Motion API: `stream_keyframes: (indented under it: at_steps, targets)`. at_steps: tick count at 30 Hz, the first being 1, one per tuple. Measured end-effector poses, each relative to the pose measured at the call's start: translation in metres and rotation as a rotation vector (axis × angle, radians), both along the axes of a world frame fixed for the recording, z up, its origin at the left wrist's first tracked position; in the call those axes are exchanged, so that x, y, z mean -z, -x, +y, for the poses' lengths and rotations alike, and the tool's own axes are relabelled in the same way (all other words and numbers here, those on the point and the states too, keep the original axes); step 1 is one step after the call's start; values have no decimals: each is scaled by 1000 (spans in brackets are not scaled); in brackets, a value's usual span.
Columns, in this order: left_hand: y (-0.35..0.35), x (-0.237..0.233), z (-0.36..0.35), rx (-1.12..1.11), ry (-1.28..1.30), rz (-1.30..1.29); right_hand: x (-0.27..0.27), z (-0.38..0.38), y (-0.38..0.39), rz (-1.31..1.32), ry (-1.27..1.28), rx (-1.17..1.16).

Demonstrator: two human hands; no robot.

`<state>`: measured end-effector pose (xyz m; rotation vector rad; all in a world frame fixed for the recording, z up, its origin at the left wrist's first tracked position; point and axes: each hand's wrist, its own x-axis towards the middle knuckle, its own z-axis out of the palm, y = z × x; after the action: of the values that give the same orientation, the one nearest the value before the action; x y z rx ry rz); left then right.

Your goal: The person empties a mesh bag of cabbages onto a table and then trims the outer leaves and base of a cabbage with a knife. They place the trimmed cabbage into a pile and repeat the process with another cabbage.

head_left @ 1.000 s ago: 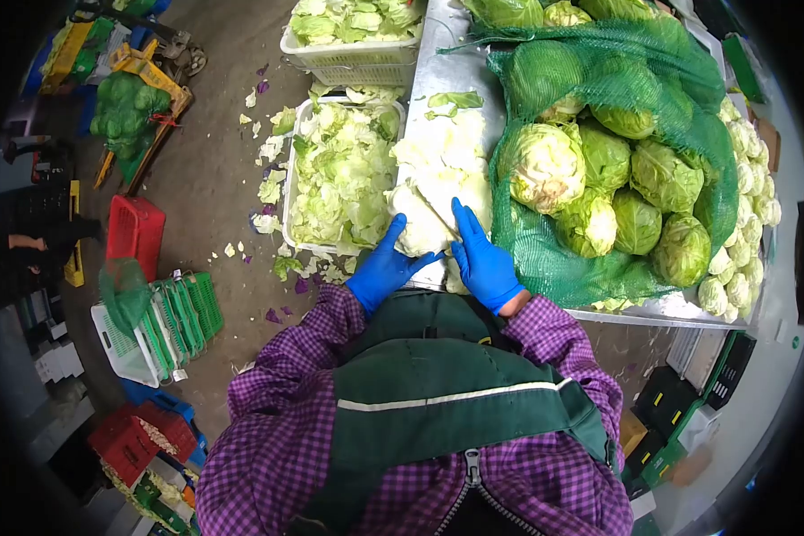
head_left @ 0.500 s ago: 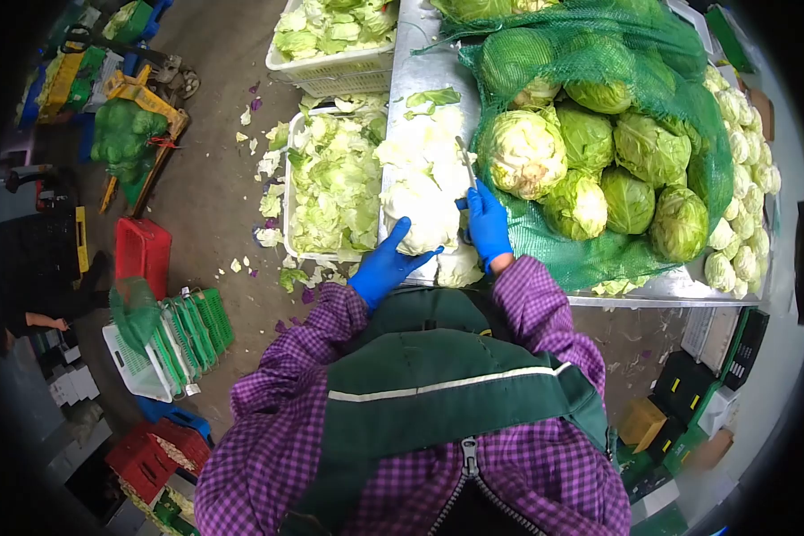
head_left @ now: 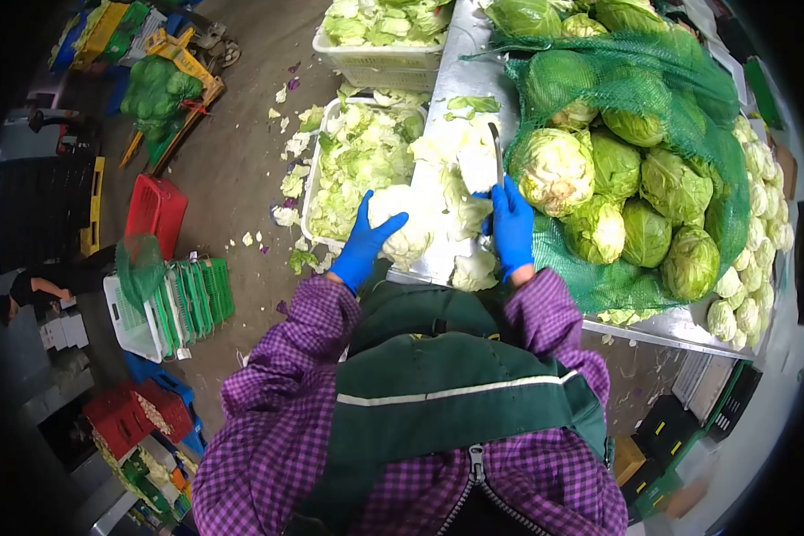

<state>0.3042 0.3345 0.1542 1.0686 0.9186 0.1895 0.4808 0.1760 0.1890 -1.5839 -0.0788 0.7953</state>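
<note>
My left hand (head_left: pixel 359 243), in a blue glove, grips a pale trimmed cabbage (head_left: pixel 404 230) from its left side, near the left edge of the metal table (head_left: pixel 433 261). In my blue-gloved right hand (head_left: pixel 513 230) is a knife (head_left: pixel 498 147), its blade pointing away from me. Loose cabbage leaves (head_left: pixel 475 165) lie between the hands and beyond them. A smaller pale cabbage piece (head_left: pixel 475 271) sits at the table's near edge. Right of the knife, several whole green cabbages (head_left: pixel 616 170) rest in an opened green mesh bag (head_left: pixel 558 268).
A white crate (head_left: pixel 308 201) full of leaves stands left of the table, with another leaf-filled crate (head_left: pixel 380 64) behind it. Pale trimmed cabbages (head_left: pixel 755 241) are piled at far right. Leaf scraps litter the floor. A person (head_left: pixel 49 290) is at far left, near stacked crates (head_left: pixel 196 299).
My left hand has carried the cabbage leftward, from the leaves to the table's left edge. My right hand, still holding the knife, is now farther from it. The camera view has shifted.
</note>
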Motion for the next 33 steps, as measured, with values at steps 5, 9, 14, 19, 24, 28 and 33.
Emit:
stream_keyframes:
  at_steps: [5, 9, 14, 19, 24, 28, 33]
  targets:
    - [2, -18, -4, 100, -1, -6, 33, 16, 20, -133, 257, -440]
    - [8, -3, -5, 146, -141, -73, 38, 31, 34, -457, 286, -566]
    - [5, -2, -7, 163, -151, -54, 30, 31, 35, -531, 258, -622]
    - [7, -7, -3, 183, -96, -39, 50, 17, 7, -147, 206, -299]
    - [3, -4, 13, 327, -85, -50, 1, 23, -17, -627, 245, -578]
    - [-2, 4, 21, 397, -120, -122, 16, 43, 1, -800, 91, -793]
    - [-8, 6, 19, 256, -205, -120, 9, 60, -15, -856, 187, -903]
